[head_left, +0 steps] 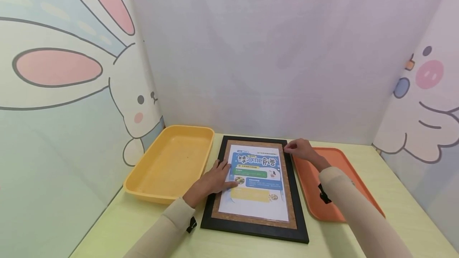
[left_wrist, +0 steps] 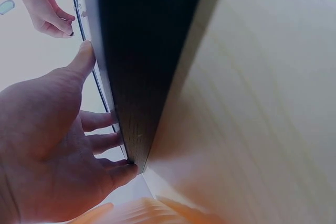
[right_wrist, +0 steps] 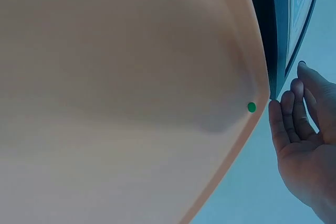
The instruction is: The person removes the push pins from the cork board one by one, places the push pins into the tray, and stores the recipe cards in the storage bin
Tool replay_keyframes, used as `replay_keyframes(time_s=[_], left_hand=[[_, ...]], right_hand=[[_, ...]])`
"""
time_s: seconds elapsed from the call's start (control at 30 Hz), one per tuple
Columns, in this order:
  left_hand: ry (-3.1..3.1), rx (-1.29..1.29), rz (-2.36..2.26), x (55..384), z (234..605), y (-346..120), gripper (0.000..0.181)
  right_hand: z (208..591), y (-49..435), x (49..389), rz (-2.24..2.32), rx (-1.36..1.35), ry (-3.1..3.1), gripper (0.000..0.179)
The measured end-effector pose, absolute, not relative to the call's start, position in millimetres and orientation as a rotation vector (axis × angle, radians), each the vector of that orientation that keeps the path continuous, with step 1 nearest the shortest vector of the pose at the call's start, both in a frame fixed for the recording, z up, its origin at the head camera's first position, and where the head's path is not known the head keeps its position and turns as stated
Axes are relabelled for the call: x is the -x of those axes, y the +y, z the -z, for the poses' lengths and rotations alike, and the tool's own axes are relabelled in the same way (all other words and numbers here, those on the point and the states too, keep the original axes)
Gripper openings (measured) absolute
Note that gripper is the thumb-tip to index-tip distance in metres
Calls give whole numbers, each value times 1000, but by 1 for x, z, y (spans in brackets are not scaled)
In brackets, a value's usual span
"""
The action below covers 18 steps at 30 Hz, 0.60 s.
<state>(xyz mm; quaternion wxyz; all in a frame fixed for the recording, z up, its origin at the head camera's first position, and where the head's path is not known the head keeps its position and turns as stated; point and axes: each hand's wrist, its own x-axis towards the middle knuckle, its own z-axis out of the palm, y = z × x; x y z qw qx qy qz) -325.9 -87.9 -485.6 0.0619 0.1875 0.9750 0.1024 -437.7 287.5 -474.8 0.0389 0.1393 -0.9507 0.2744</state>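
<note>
Left hand (head_left: 214, 179) flat on poster (head_left: 255, 182), open; right hand (head_left: 300, 149) touches frame (head_left: 295, 194) corner, grip unclear, fingertips hidden.

A pale counter boxed in by cartoon-printed walls

The light yellow-green counter (head_left: 394, 194) sits between a plain white back wall (head_left: 272, 51), a left wall (head_left: 53, 90) with a big pink-eared rabbit, and a right wall (head_left: 430, 102) showing a pink-cheeked cartoon figure; soft, even light.
</note>
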Motion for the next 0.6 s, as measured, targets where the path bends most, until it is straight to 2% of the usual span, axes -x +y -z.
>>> replay_keyframes(time_s=[0.6], left_hand=[[2957, -551, -294, 326, 486, -87, 91]], right_hand=[[472, 314, 431, -857, -395, -2937, 19]])
